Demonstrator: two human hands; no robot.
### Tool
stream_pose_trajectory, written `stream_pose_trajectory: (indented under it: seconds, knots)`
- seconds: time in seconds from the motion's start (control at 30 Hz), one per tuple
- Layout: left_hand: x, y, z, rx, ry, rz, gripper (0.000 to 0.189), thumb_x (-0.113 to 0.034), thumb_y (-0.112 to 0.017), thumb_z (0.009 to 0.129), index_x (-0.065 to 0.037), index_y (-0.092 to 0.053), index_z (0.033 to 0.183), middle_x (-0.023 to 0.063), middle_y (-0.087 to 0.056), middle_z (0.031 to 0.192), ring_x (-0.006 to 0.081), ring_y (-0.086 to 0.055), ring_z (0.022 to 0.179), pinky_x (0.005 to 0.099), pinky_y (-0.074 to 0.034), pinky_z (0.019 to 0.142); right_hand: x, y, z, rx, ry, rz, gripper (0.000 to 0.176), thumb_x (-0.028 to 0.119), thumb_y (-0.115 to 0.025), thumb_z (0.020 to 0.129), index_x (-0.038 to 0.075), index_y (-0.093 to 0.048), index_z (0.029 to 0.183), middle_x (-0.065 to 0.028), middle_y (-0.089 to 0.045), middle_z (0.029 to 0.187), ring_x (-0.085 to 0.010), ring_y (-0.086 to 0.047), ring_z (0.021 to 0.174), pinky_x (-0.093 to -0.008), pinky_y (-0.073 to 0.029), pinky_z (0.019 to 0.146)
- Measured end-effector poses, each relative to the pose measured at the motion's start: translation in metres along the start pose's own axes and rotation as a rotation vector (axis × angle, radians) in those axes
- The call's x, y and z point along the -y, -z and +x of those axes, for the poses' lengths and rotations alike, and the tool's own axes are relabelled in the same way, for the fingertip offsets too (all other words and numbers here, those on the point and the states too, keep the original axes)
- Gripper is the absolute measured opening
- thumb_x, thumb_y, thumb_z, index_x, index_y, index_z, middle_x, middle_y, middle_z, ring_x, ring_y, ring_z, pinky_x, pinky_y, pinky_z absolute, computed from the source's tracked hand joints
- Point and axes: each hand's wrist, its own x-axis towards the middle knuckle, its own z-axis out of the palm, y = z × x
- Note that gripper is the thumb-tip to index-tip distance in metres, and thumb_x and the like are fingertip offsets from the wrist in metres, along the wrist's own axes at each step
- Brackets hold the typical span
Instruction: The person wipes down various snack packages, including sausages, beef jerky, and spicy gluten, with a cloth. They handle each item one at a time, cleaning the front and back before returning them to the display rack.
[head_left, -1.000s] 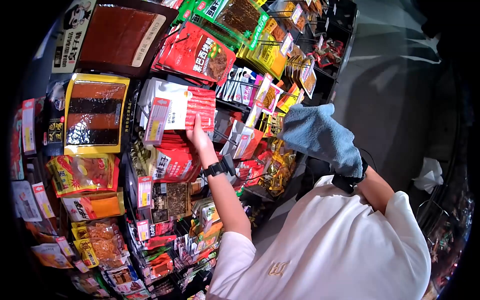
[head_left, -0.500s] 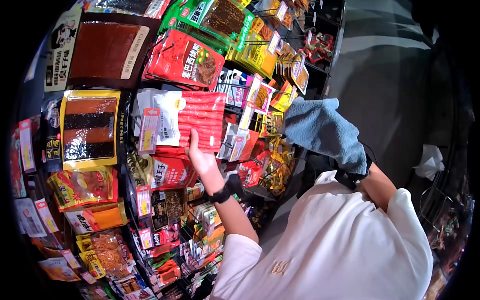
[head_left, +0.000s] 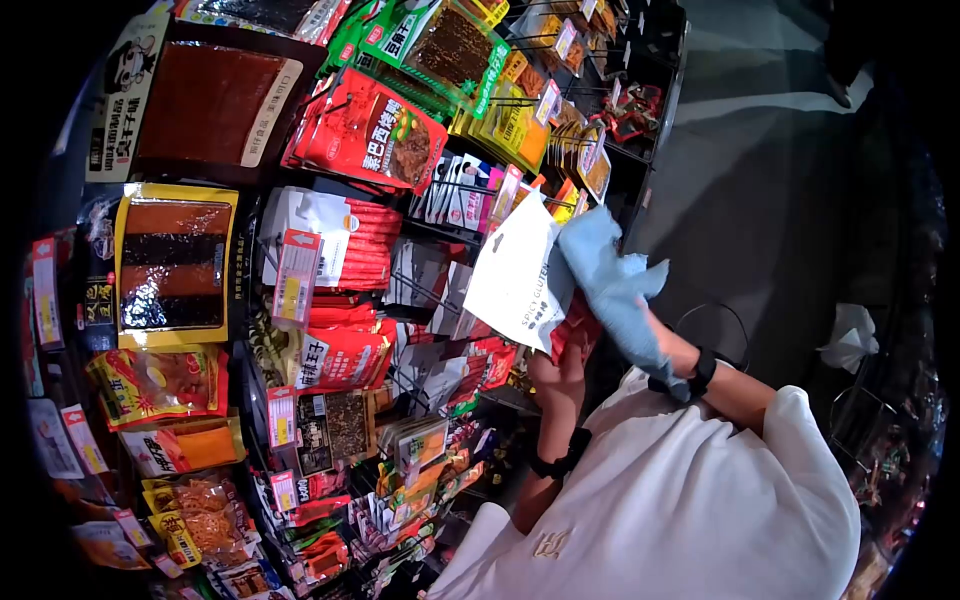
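My left hand (head_left: 560, 375) grips the lower end of a spicy gluten stick packet (head_left: 515, 275), with its white printed end tilted up and its red part mostly hidden by my hands. A blue cloth (head_left: 605, 285) covers the fingers of my right hand (head_left: 660, 335), which holds it against the packet's right side. Left of them, more packets of the same red sticks (head_left: 365, 245) hang on a rack hook behind a price tag (head_left: 297, 280).
Red snack bags (head_left: 370, 130) hang above, and red-and-white bags (head_left: 345, 355) below. Large dark-framed packs (head_left: 215, 105) fill the left side. Wire hooks with price tags stick out from the rack. Dark floor (head_left: 760, 190) lies to the right, with a crumpled white piece (head_left: 852, 338) there.
My left hand has drawn the stick packet off the rack and rightward toward my body. My right hand has brought the cloth down and left onto the packet.
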Motion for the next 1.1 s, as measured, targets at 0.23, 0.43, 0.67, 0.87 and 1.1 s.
stream_pose_trajectory:
  seconds: [0.23,0.43,0.67,0.87,1.1]
  knots:
    - [-0.011,0.001,0.001,-0.101,-0.600,0.296,0.034,-0.005,-0.063,0.077,0.006,-0.055,0.108,0.0183,-0.061,0.105,0.0258,-0.059,0.096,0.0357,-0.044,0.085,0.016,-0.055,0.037,-0.112,0.782,-0.934,0.049,0.015,-0.049,0.094,0.003,-0.033,0.139,-0.0113,-0.033,0.143,-0.0202,-0.032,0.131,-0.0309,-0.024,0.109]
    - [-0.025,0.006,-0.001,-0.116,-0.516,0.108,0.037,0.000,-0.059,0.083,0.009,-0.048,0.117,0.0175,-0.056,0.115,0.0237,-0.056,0.104,0.0339,-0.043,0.089,0.004,-0.041,0.035,-0.114,0.690,-0.880,0.049,0.015,-0.048,0.094,0.003,-0.034,0.139,-0.0117,-0.034,0.142,-0.0207,-0.034,0.130,-0.0311,-0.025,0.109]
    - [0.032,0.021,-0.007,0.013,-0.570,-0.125,0.070,-0.010,-0.064,0.084,0.007,-0.024,0.138,0.0219,-0.034,0.140,0.0309,-0.042,0.125,0.0403,-0.035,0.102,0.005,-0.040,0.033,-0.121,0.749,-0.938,0.048,0.015,-0.048,0.094,0.004,-0.035,0.138,-0.0121,-0.035,0.141,-0.0213,-0.035,0.129,-0.0313,-0.026,0.108]
    - [-0.041,0.020,-0.009,-0.127,-0.448,0.143,0.054,0.001,-0.058,0.085,0.009,-0.034,0.132,0.0204,-0.044,0.132,0.0287,-0.051,0.114,0.0365,-0.039,0.096,-0.004,-0.051,0.025,-0.074,0.763,-0.967,0.048,0.016,-0.048,0.094,0.004,-0.035,0.138,-0.0125,-0.036,0.141,-0.0218,-0.036,0.129,-0.0314,-0.027,0.108]
    - [-0.018,0.026,-0.013,-0.013,-0.831,0.415,0.063,-0.002,-0.063,0.082,0.008,-0.029,0.135,0.0195,-0.040,0.136,0.0265,-0.045,0.122,0.0346,-0.037,0.099,-0.001,-0.048,0.029,-0.031,0.788,-1.013,0.047,0.016,-0.048,0.094,0.004,-0.036,0.137,-0.0129,-0.037,0.140,-0.0224,-0.037,0.128,-0.0316,-0.028,0.107]
